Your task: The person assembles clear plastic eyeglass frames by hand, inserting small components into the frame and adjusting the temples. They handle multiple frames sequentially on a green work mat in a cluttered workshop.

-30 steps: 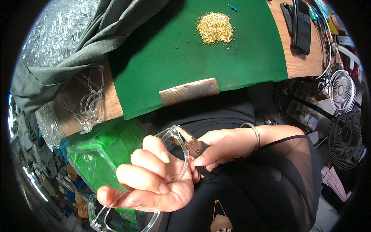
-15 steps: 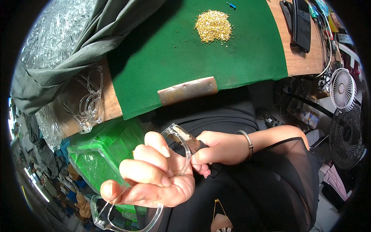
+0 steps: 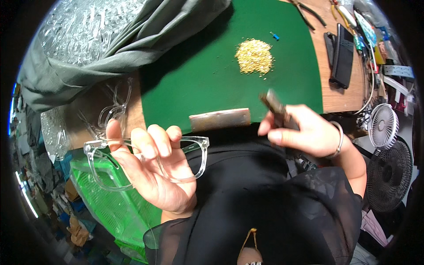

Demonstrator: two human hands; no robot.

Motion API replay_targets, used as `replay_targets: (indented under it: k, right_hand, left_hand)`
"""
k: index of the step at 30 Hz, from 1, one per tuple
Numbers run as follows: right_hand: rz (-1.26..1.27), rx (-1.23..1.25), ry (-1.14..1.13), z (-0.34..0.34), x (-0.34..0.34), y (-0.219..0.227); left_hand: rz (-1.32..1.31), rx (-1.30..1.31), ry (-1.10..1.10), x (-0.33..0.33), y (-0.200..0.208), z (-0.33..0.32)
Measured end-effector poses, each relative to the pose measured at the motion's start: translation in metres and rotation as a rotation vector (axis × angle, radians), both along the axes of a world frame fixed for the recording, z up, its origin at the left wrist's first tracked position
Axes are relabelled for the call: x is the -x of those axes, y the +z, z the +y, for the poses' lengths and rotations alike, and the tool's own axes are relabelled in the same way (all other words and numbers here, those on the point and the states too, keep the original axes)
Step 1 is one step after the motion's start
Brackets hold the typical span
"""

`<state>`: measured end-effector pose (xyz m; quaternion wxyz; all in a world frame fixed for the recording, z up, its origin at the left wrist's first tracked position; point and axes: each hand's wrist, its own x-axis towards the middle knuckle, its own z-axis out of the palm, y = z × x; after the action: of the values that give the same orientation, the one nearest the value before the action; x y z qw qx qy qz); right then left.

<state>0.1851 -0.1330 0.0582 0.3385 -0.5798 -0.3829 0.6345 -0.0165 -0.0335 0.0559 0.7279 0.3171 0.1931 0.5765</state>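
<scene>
My left hand (image 3: 161, 176) is closed around a clear plastic eyeglass frame (image 3: 204, 161), palm up, with its fingers curled over the middle; the two rims stick out on either side. To the right, my right hand (image 3: 309, 132) grips metal pliers (image 3: 274, 106), blurred by motion, with the tip pointing up and away over the mat's near edge. The pliers and the frame are apart. Beyond them on the green mat (image 3: 194, 88) lies a heap of tiny gold-coloured metal parts (image 3: 255, 56). A blue pin-like piece (image 3: 275, 36) lies just past the heap.
A worn metal-faced strip (image 3: 220, 120) edges the mat. At left, grey cloth (image 3: 176, 28) borders many clear frame parts (image 3: 92, 26); a green crate (image 3: 99, 190) stands below. At right are a phone (image 3: 342, 57), other pliers (image 3: 309, 13), cables, a white fan (image 3: 383, 126) and a black fan (image 3: 389, 176).
My hands have drawn apart. The left has risen and turned the frame level; the right has moved right and up with the pliers, off the frame. The view has also shifted.
</scene>
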Motion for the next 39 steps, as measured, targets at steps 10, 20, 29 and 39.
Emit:
replay_targets:
  k: [10,20,29,39]
  right_hand:
    - [-1.171,-0.509,0.076,0.006,-0.022,-0.051]
    - [-1.096,-0.438,-0.080,0.004,-0.033,-0.046]
    - [-1.125,-0.407,-0.168,0.026,-0.029,-0.081]
    - [-0.757,-0.321,-0.133,0.031,-0.033,-0.054]
  left_hand:
    - [0.444,0.010,-0.256,-0.005,-0.001,-0.024]
    - [0.358,0.100,-0.636,0.006,0.000,-0.033]
    - [0.332,0.149,-0.751,0.001,-0.010,-0.036]
    - [0.311,0.278,-0.770,-0.004,-0.001,-0.033]
